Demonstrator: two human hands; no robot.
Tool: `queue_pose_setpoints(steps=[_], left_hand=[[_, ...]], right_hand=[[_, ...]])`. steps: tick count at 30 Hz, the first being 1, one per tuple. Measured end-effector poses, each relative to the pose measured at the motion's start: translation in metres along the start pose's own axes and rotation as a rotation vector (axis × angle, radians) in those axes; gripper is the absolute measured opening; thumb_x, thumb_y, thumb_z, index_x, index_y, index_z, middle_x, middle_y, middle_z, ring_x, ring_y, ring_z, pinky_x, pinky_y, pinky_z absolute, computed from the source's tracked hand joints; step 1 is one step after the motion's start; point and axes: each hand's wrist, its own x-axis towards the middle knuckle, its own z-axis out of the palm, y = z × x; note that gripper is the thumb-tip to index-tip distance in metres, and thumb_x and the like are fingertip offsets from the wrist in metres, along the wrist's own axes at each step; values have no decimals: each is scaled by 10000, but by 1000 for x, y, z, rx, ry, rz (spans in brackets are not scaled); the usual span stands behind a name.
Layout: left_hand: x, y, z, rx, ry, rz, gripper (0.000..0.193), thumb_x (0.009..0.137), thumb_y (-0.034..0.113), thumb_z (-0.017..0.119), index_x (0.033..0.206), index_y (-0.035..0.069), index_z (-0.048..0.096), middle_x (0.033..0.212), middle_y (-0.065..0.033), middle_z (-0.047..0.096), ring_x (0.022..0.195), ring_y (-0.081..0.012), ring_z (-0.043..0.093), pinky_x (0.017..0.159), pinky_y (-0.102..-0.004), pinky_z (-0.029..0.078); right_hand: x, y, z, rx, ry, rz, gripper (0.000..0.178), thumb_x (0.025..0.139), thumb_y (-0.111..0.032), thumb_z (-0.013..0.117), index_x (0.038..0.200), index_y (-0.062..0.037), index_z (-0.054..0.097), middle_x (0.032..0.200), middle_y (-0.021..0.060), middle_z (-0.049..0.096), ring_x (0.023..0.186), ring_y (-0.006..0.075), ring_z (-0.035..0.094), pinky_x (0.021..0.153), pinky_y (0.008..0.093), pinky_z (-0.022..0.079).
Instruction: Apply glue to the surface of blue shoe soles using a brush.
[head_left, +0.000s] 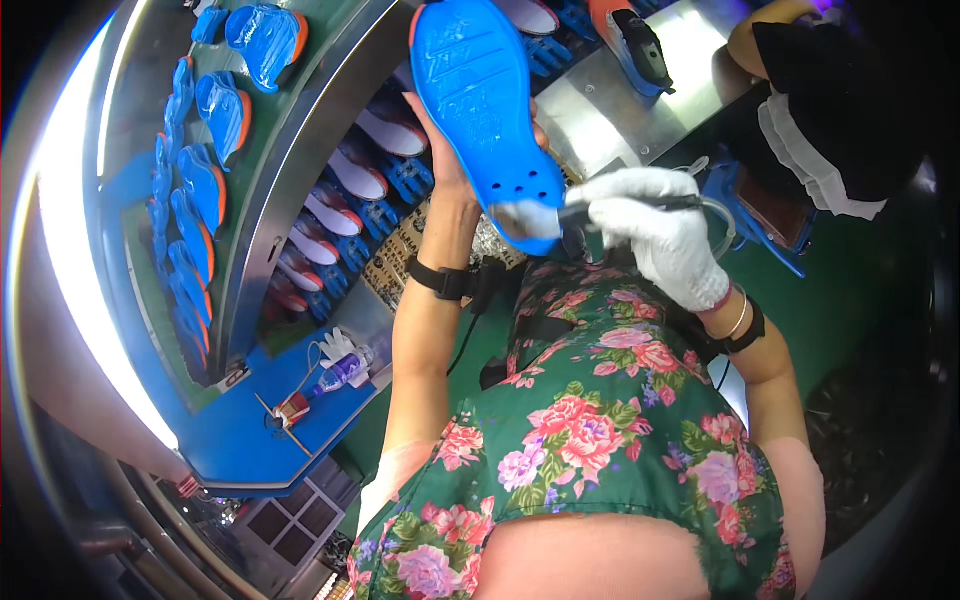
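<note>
A long blue shoe sole [472,95], glossy as if wet, stands tilted upright in front of me. Small holes dot its lower end. My bare left hand [442,150] grips it from behind, thumb along the left edge and fingertips showing past the right edge. In a white glove, my right hand [665,225] is closed around the dark handle of a brush [532,218]. The pale bristles touch the sole's lower end, and a thin clear tube runs from the handle's rear.
On the left, blue soles with orange rims [205,190] line a green conveyor [265,130]. White-topped shoes [335,212] sit in racks beyond its metal edge. A blue ledge [270,430] bears a purple-labelled bottle [343,370] and a glove. Another person [820,90] is at the upper right.
</note>
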Motion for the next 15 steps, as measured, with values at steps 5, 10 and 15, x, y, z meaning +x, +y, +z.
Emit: queue_pose_setpoints(steps=[5,10,15], left_hand=[[-5,-17,8,-222,218,-49,1098,810,926,294,1419,32,483,1150,-235,666,891,-437,690,774,-559,578],[-10,-29,-3,-160,44,-215,863,956,750,320,1429,44,473,1157,-225,678,898,-478,692,780,-574,592],[-14,-35,0,-276,84,-259,784,981,697,351,1432,68,477,1207,-214,663,943,-499,683,818,-609,586]], right_hand=[[26,-15,3,-222,84,-345,146,862,15,709,1002,32,747,862,66,724,735,99,664,653,227,515],[52,-22,-8,-623,11,-670,161,858,1,728,1015,15,752,938,98,746,828,142,711,760,273,567],[61,-13,-21,-693,2,-685,157,848,-34,752,1001,1,757,936,103,745,841,162,716,756,288,573]])
